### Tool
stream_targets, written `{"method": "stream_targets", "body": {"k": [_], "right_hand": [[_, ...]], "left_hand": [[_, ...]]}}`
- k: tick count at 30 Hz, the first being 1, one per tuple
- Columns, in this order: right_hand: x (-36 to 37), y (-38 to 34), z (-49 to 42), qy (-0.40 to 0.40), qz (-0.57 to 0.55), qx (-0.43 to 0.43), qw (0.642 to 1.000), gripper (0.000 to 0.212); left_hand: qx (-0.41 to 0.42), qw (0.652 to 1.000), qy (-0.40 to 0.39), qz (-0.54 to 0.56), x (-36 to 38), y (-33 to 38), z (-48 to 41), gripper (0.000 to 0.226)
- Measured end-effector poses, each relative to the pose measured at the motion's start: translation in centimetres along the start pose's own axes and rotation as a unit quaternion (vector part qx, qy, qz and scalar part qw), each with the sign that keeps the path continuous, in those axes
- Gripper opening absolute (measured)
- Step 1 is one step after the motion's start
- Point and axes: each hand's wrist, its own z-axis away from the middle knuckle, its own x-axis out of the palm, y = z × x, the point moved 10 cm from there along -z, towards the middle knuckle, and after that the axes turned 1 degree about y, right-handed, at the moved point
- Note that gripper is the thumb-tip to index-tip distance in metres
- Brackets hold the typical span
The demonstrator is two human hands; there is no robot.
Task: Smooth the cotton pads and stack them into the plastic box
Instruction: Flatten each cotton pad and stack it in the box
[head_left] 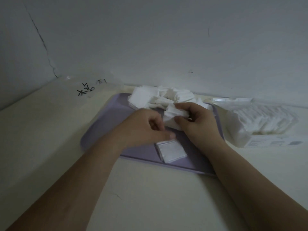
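A loose heap of white square cotton pads lies at the far end of a lilac tray. A small neat stack of pads rests near the tray's front edge. My left hand hovers just above that stack, thumb tip touching its far edge, fingers curled. My right hand grips a bunch of pads above the middle of the tray. A clear plastic box holding rows of pads stands to the right of the tray.
The tray sits on a cream table pushed against a white wall. A clear plastic sheet with black writing lies at the far left of the table.
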Motion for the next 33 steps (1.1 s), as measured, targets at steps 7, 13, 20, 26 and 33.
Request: {"method": "stream_targets", "body": {"k": [7,13,20,26,33], "right_hand": [[0.8,-0.8,0.5,-0.033,0.071,-0.031,0.996,0.034],[0.5,-0.4,0.5,-0.033,0.096,-0.004,0.995,0.042],[-0.2,0.1,0.2,-0.019,0.077,0.026,0.997,0.045],[-0.1,0.5,0.3,-0.01,0.069,0.028,0.997,0.044],[-0.2,0.4,0.2,-0.008,0.068,0.03,0.997,0.041]], "left_hand": [[-0.015,0.974,-0.14,-0.176,3.2,0.8,1.3,0.052],[-0.018,0.992,-0.124,-0.001,2.7,0.8,0.9,0.034],[-0.02,0.993,-0.12,-0.005,2.3,-0.2,0.5,0.023],[-0.03,0.995,-0.06,0.078,0.9,-0.4,0.1,0.023],[-0.066,0.994,-0.043,-0.074,0.4,-2.2,0.0,0.026]]}}
